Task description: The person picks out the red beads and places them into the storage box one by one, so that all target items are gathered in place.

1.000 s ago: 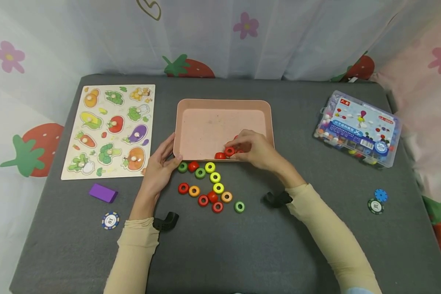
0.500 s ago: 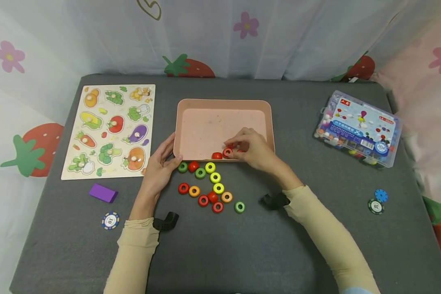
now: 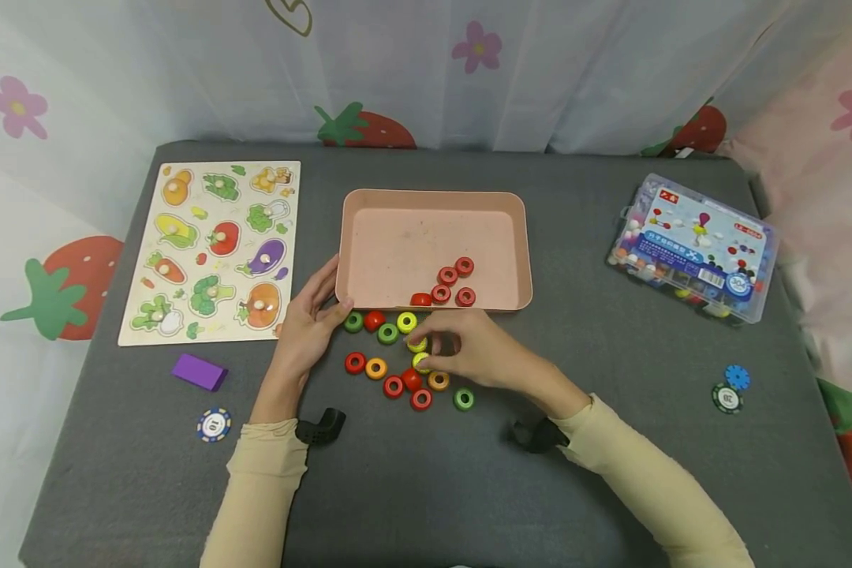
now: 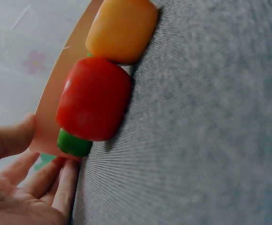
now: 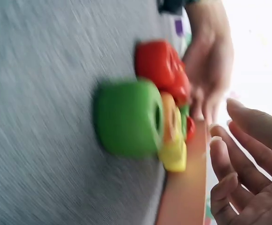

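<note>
My left hand (image 3: 304,330) holds the left front corner of a pink tray (image 3: 390,244), thumb against its front wall and fingers along the side. In the tray lie several red beads (image 3: 447,276), near its front right. Over the loose beads in front hovers my right hand (image 3: 479,349), its thumb and fingers spread apart around yellow beads (image 3: 420,360), which it partly covers. Seen from the right wrist, the fingers (image 5: 241,150) have nothing between them, and a green bead (image 5: 126,117) is closest.
More red, green and orange beads (image 3: 375,368) lie before the tray. A vegetable puzzle board (image 3: 213,315), a purple block (image 3: 199,372) and a poker chip (image 3: 214,424) are at left. A clear plastic box (image 3: 692,248) and two chips (image 3: 727,398) are at right.
My right hand has left the red beads in the tray and come toward me, over the yellow beads outside it. The red beads in the tray now show uncovered. My left hand stays put.
</note>
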Available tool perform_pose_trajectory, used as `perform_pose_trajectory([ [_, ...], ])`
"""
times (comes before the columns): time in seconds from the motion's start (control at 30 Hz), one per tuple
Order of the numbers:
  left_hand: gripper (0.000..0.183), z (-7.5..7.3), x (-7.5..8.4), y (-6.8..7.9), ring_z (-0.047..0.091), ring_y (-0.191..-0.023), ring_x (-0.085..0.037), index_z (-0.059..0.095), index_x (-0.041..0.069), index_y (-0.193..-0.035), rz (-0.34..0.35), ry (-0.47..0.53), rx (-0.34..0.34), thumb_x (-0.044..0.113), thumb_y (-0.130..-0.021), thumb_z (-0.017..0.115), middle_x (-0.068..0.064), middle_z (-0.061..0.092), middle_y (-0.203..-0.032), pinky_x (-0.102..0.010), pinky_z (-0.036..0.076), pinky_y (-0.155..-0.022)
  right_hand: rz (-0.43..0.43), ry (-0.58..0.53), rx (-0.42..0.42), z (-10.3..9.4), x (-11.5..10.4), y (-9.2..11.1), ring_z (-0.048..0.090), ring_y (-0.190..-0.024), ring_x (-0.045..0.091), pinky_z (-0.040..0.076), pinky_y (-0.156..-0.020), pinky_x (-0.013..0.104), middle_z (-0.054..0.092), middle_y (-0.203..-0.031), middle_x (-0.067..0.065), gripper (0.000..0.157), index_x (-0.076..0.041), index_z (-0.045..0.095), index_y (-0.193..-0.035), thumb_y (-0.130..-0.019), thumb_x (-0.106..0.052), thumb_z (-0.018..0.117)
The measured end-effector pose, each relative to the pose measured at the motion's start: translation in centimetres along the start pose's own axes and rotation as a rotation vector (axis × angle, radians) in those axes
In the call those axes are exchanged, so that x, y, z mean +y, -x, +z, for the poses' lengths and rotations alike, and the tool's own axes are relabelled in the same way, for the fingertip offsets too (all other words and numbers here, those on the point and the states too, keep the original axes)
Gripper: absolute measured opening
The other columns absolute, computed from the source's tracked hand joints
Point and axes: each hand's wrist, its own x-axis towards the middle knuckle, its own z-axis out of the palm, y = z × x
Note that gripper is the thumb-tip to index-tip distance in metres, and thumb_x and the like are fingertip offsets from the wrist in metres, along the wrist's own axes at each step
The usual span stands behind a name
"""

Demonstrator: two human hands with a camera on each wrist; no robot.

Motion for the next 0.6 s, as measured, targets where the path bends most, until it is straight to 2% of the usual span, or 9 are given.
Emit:
perform_pose_trajectory([
  [0.1, 0.067, 0.0, -0.1, 0.0, 0.048, -0.139, -0.025, 0.033, 0.024, -0.158, 0.004, 0.0, 0.004, 0.011, -0.099, 0.063, -0.003, 0.041, -0.158, -0.014, 0.044, -0.096, 0.027, 0.042, -0.086, 1.0, -0.3, 0.2, 0.054, -0.066, 0.006, 0.046, -0.062, 0.024, 0.067, -0.087, -0.005, 0.031, -0.014, 0.074, -0.115, -0.086, -0.017, 0.081],
  [0.2, 0.067, 0.0, -0.2, -0.1, 0.048, -0.139, -0.027, 0.033, 0.023, -0.158, 0.007, 0.001, 0.002, 0.01, -0.099, 0.062, -0.004, 0.041, -0.158, -0.014, 0.044, -0.096, 0.04, 0.113, -0.132, 1.7, -0.3, 0.4, 0.051, -0.062, 0.004, 0.043, -0.059, 0.022, 0.065, -0.088, -0.007, 0.031, -0.016, 0.075, -0.117, -0.086, -0.018, 0.08],
  [0.43, 0.066, -0.1, -0.1, 0.0, 0.047, -0.139, -0.026, 0.033, 0.025, -0.158, 0.007, 0.005, 0.0, 0.011, -0.099, 0.062, -0.004, 0.04, -0.158, -0.014, 0.044, -0.094, 0.022, 0.215, -0.158, 2.6, -0.2, 0.4, 0.049, -0.06, 0.003, 0.039, -0.057, 0.02, 0.066, -0.093, -0.009, 0.029, -0.019, 0.075, -0.116, -0.087, -0.018, 0.079],
  [0.53, 0.066, 0.0, -0.1, -0.1, 0.047, -0.139, -0.026, 0.033, 0.024, -0.158, 0.006, 0.004, -0.001, 0.01, -0.099, 0.061, -0.004, 0.04, -0.158, -0.013, 0.044, -0.095, 0.007, 0.225, -0.169, 2.7, -0.1, 0.3, 0.05, -0.063, 0.003, 0.041, -0.059, 0.02, 0.064, -0.096, -0.01, 0.029, -0.019, 0.075, -0.117, -0.089, -0.019, 0.078],
  [0.6, 0.066, 0.0, -0.1, -0.1, 0.047, -0.139, -0.026, 0.033, 0.024, -0.158, 0.006, -0.001, 0.003, 0.01, -0.099, 0.062, -0.004, 0.041, -0.158, -0.015, 0.044, -0.096, -0.007, 0.194, -0.164, 2.7, 0.0, 0.3, 0.051, -0.069, 0.004, 0.043, -0.063, 0.021, 0.064, -0.101, -0.009, 0.03, -0.017, 0.073, -0.12, -0.09, -0.019, 0.076],
])
